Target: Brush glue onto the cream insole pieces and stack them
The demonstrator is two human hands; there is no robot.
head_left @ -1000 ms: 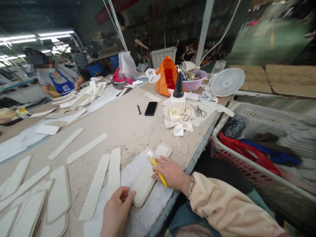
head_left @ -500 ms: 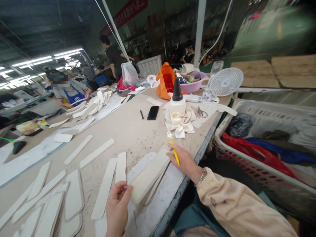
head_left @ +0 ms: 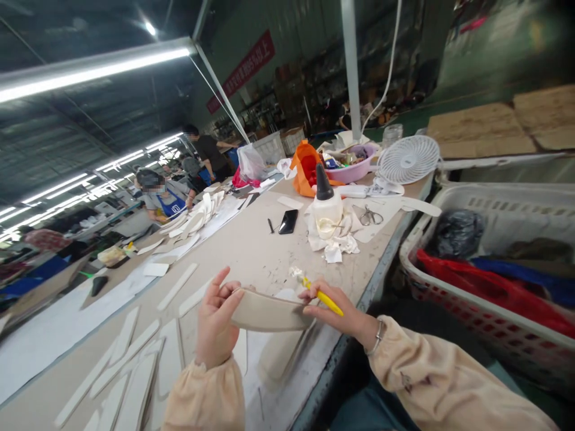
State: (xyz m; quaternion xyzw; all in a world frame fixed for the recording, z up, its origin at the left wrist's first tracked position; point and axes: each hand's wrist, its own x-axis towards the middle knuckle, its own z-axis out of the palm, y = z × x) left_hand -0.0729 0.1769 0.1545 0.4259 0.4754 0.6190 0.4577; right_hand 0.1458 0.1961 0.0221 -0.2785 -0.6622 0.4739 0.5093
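Note:
Raised off the table, a long beige panel (head_left: 269,312) with rounded edges is bent in a slight curve between my hands. My left hand (head_left: 218,320) pinches its left end between thumb and fingers. My right hand (head_left: 336,308) grips a yellow-handled brush (head_left: 329,301) and also touches the panel's right end with thumb and fingertips. White paste coats the brush tip, which points away from me. Beneath the raised panel, another panel (head_left: 281,353) lies on white paper at the table edge. Many similar pale panels (head_left: 130,383) lie spread and overlapping at the left.
Beyond my hands stand a white glue bottle (head_left: 326,209) with a black nozzle, a phone (head_left: 288,221), scissors (head_left: 371,215), an orange bag (head_left: 305,167) and a white fan (head_left: 408,160). A white plastic basket (head_left: 494,287) stands right of the table. A co-worker (head_left: 168,200) is across the table.
The panel that lay on the stack is lifted and tilted up between both hands. My left hand has risen; the brush has swung toward the left. The camera view has shifted.

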